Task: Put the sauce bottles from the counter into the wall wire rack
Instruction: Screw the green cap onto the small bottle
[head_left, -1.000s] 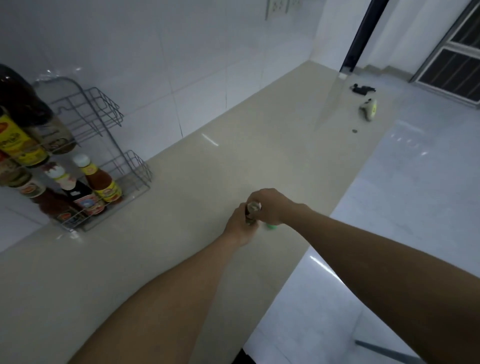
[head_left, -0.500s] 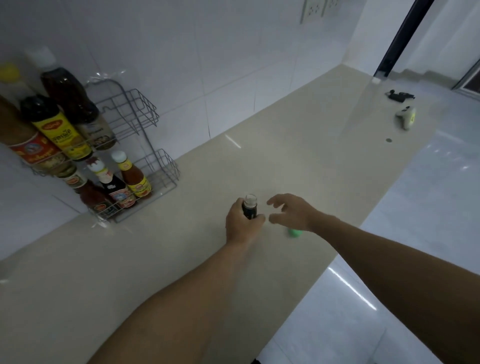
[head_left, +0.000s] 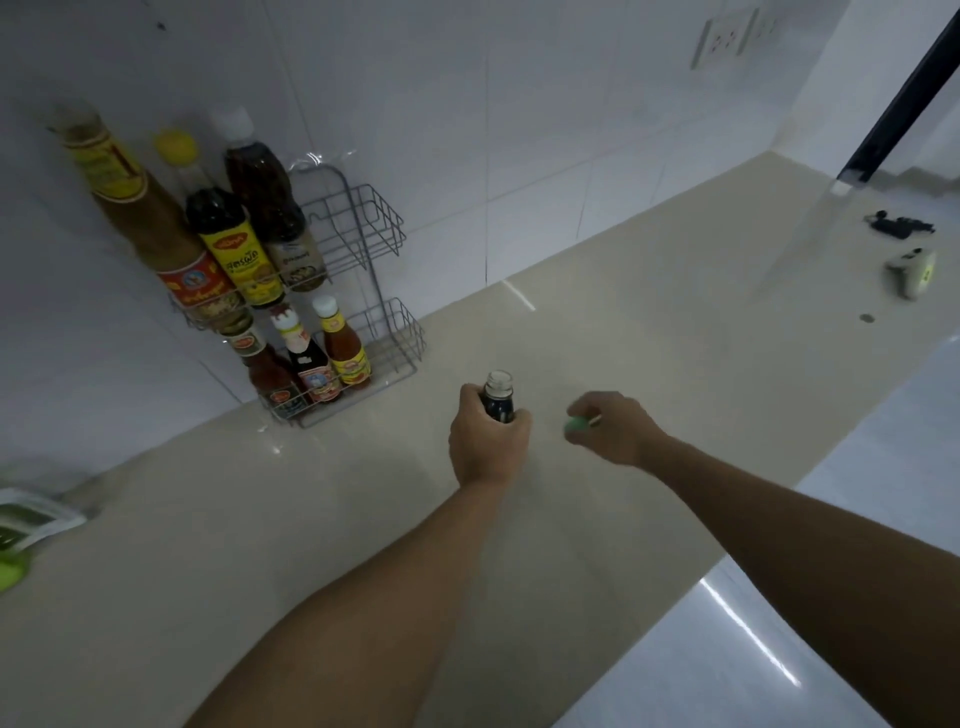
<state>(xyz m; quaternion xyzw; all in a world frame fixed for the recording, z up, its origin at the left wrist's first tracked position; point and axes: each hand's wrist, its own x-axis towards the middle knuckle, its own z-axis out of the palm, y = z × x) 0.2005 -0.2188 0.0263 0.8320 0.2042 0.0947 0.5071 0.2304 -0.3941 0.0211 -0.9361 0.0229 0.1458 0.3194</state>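
My left hand (head_left: 485, 441) grips a small dark sauce bottle (head_left: 497, 397) standing on the beige counter (head_left: 649, 332); its mouth is uncapped. To its right, my right hand (head_left: 613, 426) is closed on a small green cap (head_left: 575, 426). The two-tier wire rack (head_left: 387, 234) hangs on the white tiled wall to the left. Its upper tier holds three tall bottles (head_left: 236, 244) and its lower tier three short sauce bottles (head_left: 311, 358). The right part of both tiers is free.
A green and white packet (head_left: 26, 525) lies at the counter's left edge. Far right on the counter are a white device (head_left: 911, 270), a black item (head_left: 896, 226) and a coin (head_left: 865, 318). The counter's front edge drops to a white floor on the right.
My right hand has come off the bottle's top, moved right and picked up the green cap. My left hand still holds the bottle. The view has swung left, showing more of the rack.
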